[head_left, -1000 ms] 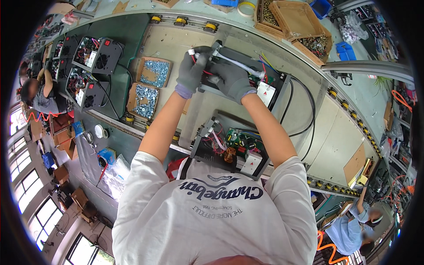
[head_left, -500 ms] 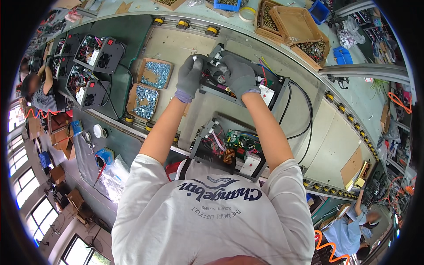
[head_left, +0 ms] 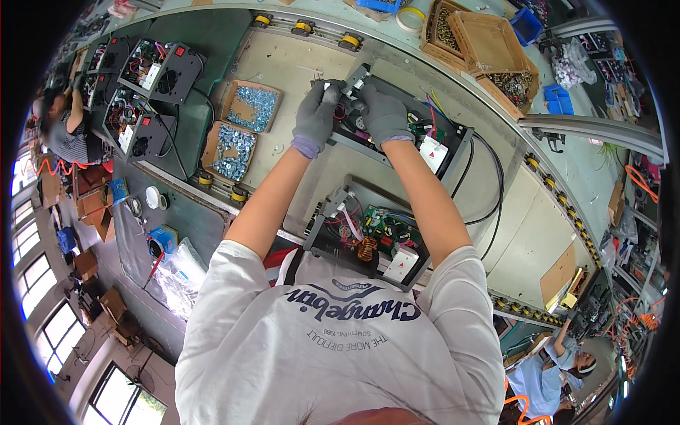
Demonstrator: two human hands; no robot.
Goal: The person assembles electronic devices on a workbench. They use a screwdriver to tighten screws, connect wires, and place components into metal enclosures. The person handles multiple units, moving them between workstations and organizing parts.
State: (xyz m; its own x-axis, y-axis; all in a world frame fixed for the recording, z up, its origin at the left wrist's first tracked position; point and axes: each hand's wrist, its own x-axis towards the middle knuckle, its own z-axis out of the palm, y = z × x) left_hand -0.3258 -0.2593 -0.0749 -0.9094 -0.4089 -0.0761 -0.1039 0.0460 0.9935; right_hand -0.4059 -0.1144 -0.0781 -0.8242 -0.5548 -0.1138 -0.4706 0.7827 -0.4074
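Observation:
Both my hands wear grey gloves and work at the left end of an open black metal chassis (head_left: 443,159) holding wires and electronics. My left hand (head_left: 316,113) is closed in a pinch at that end, with a small pale tip showing by the thumb; the part itself is too small to name. Across the chassis rim reaches my right hand (head_left: 383,113), fingers curled together over the inside, where whatever they grip is hidden. A second open chassis (head_left: 372,244), with a green circuit board and a copper coil, lies between my forearms, close to my body.
Two cardboard trays of small metal fasteners, a far tray (head_left: 265,88) and a near tray (head_left: 212,152), sit left of my hands. Finished-looking black units (head_left: 166,78) stand further left. Black cables (head_left: 499,184) loop at the right. Roller rails (head_left: 301,28) edge the line. Co-workers sit at both sides.
My hands stay at the chassis's left end, with small finger shifts. The whole view has shifted slightly. The co-worker at the lower right has raised their head.

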